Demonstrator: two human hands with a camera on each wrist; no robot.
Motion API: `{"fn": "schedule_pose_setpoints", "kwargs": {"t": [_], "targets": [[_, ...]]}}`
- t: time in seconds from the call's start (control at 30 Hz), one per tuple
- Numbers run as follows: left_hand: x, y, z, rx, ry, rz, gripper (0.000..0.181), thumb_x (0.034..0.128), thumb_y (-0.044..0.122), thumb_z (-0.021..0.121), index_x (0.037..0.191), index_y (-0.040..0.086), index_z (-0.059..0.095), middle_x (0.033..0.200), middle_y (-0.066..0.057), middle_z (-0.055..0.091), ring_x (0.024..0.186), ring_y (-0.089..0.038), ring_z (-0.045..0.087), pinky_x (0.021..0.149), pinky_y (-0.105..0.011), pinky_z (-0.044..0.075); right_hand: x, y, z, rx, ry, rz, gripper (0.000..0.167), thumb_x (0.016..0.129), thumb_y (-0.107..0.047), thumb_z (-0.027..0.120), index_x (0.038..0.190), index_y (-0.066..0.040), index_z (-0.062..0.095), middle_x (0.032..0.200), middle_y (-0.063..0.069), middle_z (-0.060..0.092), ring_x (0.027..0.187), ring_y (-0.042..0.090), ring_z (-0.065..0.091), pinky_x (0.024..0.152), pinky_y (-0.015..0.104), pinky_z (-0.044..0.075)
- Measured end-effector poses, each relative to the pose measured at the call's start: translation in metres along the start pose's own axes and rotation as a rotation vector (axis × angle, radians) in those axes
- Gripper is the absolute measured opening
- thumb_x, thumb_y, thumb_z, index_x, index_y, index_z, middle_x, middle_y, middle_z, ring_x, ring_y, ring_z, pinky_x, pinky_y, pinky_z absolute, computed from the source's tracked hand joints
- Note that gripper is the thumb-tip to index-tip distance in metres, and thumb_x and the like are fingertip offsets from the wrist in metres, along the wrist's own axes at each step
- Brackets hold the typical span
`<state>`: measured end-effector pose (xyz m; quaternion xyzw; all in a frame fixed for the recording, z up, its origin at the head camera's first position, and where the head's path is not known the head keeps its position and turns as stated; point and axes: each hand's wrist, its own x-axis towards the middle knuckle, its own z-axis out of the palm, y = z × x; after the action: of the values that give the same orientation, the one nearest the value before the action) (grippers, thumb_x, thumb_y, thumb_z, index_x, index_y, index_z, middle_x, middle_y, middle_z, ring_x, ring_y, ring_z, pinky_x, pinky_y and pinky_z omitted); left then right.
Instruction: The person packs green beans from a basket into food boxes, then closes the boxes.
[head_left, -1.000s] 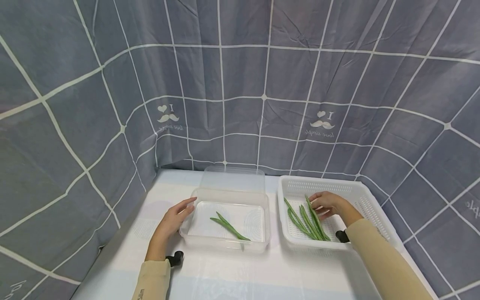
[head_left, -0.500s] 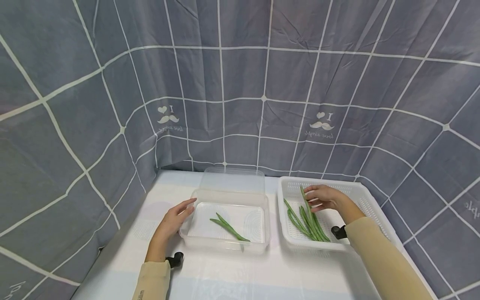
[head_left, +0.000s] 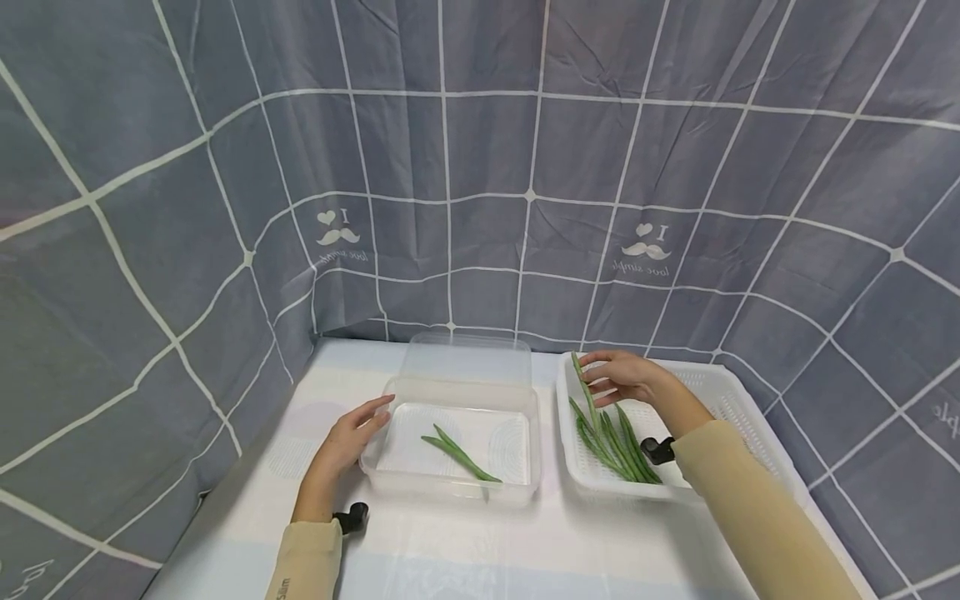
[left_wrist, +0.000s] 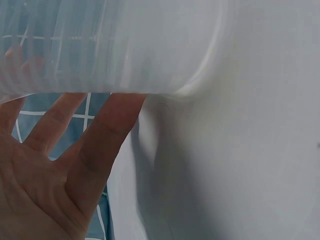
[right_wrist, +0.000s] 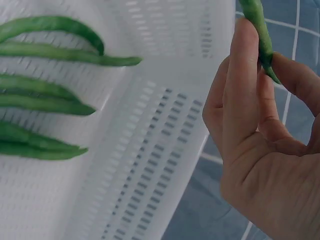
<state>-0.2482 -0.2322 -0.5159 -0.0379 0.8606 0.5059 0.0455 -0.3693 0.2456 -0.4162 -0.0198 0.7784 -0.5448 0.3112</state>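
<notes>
Between the thumb and fingertips of my right hand (head_left: 619,377) is a single green bean (right_wrist: 256,22), held at one end and slanting up above the white perforated basket (head_left: 750,414). Several other green beans (head_left: 617,450) lie side by side in the basket's left part. To the left, a clear plastic container (head_left: 450,486) has a few green beans (head_left: 459,457) on its floor. My left hand (head_left: 345,439) rests against the container's left side, its fingers extended along the wall (left_wrist: 115,55); some fingertips show only through the plastic.
A clear lid (head_left: 465,358) stands or lies behind the container, near the grey checked curtain (head_left: 487,233). The white table (head_left: 420,550) runs in front of both vessels, with a gap between container and basket.
My right hand has drawn one green bean up from the others and moved it left and toward the basket's back rim. The left hand and the container have stayed put.
</notes>
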Motion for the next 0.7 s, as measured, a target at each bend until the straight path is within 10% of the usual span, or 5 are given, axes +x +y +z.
{"fn": "schedule_pose_setpoints", "kwargs": {"t": [0.7], "targets": [[0.0,0.002,0.002,0.0,0.011,0.001,0.051,0.1107,0.039,0.056,0.158,0.021,0.053,0.17,-0.028,0.034,0.158,-0.054,0.029,0.118,-0.076,0.034,0.04,-0.046,0.093,0.065,-0.103,-0.049,0.048,0.103,-0.003,0.062,0.15,-0.002,0.051,0.101,0.003,0.063,0.085,0.014,0.068,0.07,0.032,0.065]]}}
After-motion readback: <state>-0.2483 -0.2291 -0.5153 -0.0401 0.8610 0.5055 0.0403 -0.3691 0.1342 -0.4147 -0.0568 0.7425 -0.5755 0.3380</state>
